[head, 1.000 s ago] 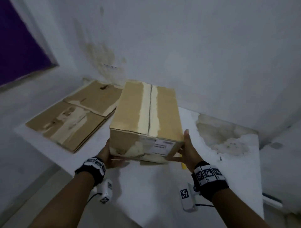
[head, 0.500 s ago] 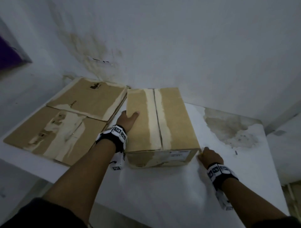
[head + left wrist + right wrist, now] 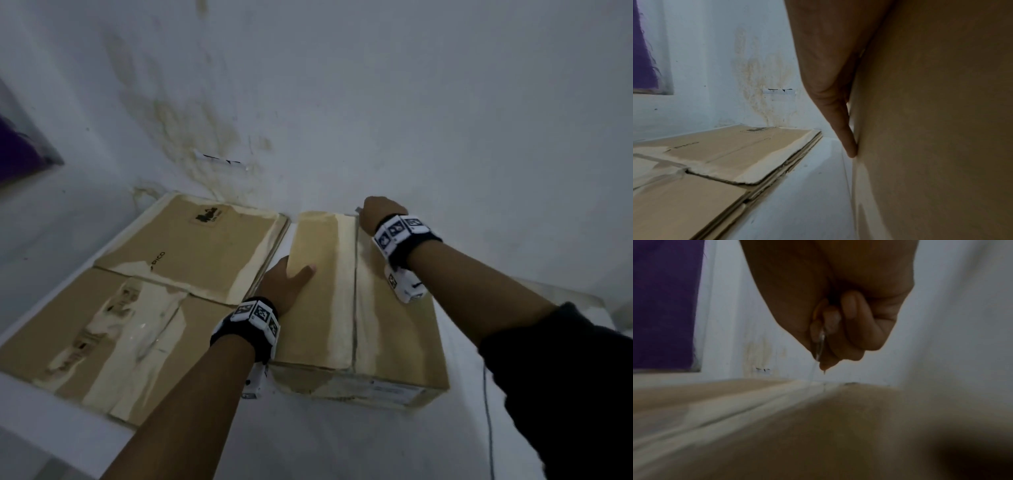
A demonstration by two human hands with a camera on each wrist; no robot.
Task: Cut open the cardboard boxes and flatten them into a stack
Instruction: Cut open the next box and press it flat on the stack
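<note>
Against stained wall (image 3: 191, 137), white table (image 3: 325, 442)

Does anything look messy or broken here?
Yes. The white wall has brownish-yellow stains above the flattened cardboard, and the paper skin on that cardboard and on the box is torn off in pale strips.

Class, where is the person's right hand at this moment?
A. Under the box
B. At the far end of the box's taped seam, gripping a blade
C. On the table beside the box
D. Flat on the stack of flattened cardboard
B: the right hand is fisted round a thin blade at the far end of the box seam.
</note>
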